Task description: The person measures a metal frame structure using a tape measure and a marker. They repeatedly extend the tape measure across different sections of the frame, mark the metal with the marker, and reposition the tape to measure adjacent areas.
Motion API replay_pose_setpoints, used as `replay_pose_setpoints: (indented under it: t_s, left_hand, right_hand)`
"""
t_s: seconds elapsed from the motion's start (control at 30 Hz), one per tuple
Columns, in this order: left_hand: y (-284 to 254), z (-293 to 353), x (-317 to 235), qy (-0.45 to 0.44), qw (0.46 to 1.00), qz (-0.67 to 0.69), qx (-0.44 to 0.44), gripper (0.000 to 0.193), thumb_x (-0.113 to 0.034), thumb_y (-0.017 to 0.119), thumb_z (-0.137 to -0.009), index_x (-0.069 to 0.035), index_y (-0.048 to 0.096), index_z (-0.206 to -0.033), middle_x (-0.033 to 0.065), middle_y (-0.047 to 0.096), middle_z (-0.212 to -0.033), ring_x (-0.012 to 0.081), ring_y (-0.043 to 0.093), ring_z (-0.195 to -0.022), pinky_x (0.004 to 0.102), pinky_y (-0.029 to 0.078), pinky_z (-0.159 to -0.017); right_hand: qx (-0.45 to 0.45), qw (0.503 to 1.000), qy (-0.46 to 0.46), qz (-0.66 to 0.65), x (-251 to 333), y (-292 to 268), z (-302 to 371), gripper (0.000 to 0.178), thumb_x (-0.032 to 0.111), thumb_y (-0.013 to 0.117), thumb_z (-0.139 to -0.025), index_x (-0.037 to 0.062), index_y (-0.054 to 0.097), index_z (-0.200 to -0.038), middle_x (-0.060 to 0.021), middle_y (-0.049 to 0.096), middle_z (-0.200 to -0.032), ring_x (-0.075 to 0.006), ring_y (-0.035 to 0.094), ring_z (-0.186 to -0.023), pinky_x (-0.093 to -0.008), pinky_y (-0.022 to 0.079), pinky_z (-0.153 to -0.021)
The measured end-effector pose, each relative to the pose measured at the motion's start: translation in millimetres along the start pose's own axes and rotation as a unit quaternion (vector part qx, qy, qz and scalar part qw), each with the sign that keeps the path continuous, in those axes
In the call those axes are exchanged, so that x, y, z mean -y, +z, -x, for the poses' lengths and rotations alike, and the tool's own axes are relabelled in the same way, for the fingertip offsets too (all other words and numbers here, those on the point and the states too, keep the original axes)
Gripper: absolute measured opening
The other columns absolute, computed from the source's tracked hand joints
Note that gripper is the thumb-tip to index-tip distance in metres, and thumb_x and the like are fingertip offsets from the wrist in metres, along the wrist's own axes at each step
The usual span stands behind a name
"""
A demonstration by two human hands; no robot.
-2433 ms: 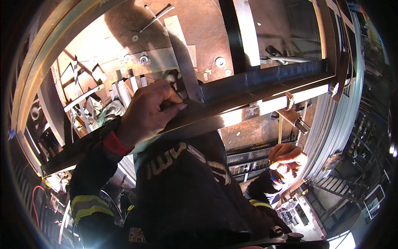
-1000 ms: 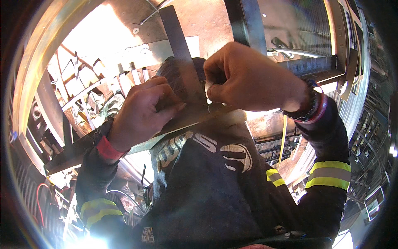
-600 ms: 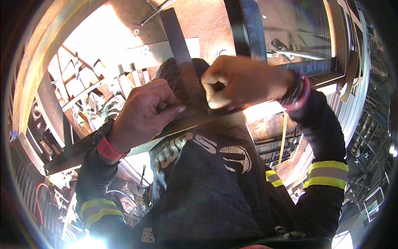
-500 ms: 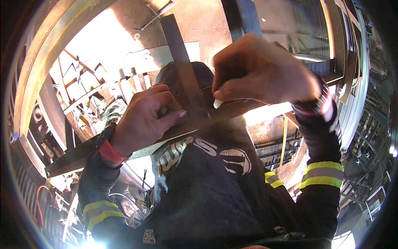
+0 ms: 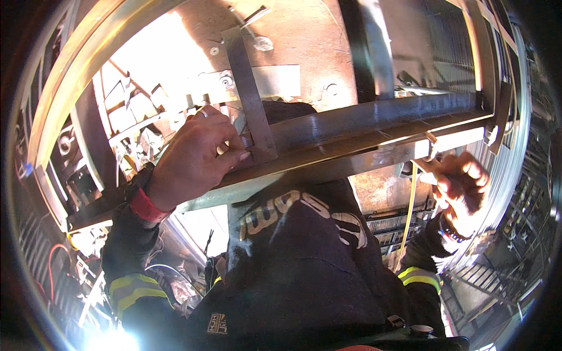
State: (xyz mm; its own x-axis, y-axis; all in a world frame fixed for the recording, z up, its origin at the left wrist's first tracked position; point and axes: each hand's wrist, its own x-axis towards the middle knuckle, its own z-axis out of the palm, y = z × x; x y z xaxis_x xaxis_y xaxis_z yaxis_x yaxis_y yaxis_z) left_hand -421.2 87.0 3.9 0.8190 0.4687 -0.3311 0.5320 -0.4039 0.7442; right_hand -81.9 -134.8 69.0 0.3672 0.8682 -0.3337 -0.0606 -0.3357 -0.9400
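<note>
A long steel angle bar lies across in front of my body, with several pale marks across its face. Against its left half stands a flat L-shaped steel square, its long leg pointing away from me. My left hand pinches the square near its corner, thumb and fingers closed at the bar's edge. Off the bar's near side, toward its right end, my right hand has curled fingers, with a small white chalk piece seemingly between them. Glare partly hides that grip.
A yellow strip hangs below the bar on the right. Beyond the bar is a brown tabletop with washers and a bolt-like rod. Steel offcuts lie at left, and a rusty beam curves along the left rim.
My right hand has left the bar's middle beside the square and moved right and nearer to me. The marked bar face now shows. My left hand stays on the square.
</note>
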Motion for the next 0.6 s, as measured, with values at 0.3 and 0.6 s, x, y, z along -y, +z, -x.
replay_pose_setpoints:
  t_s: [0.3, 0.6]
  left_hand:
    - [-5, 33, 34, -0.037, 0.997, 0.071, 0.007, 0.011, -0.007, 0.077, -0.078, -0.004, 0.066, -0.079, 0.0064, 0.056, -0.077, 0.0216, 0.056, -0.075, 0.0345, 0.044, -0.067]
    - [0, 37, 41, -0.007, 0.991, 0.134, -0.018, 0.009, -0.007, 0.076, -0.082, -0.003, 0.068, -0.083, 0.0034, 0.054, -0.080, 0.0127, 0.054, -0.069, 0.0265, 0.044, -0.062]
  right_hand:
    - [0.028, 0.998, 0.026, -0.049, -33, 38, 28, 0.034, 0.017, 0.079, -0.084, -0.0089, 0.061, -0.097, -0.0086, 0.061, -0.077, -0.0087, 0.054, -0.056, -0.0199, 0.042, -0.047]
    - [0.104, 0.993, -0.008, -0.048, -8, 74, 5, 0.019, 0.002, 0.072, -0.086, -0.0097, 0.062, -0.097, -0.0095, 0.062, -0.072, -0.0082, 0.055, -0.055, -0.0204, 0.041, -0.046]
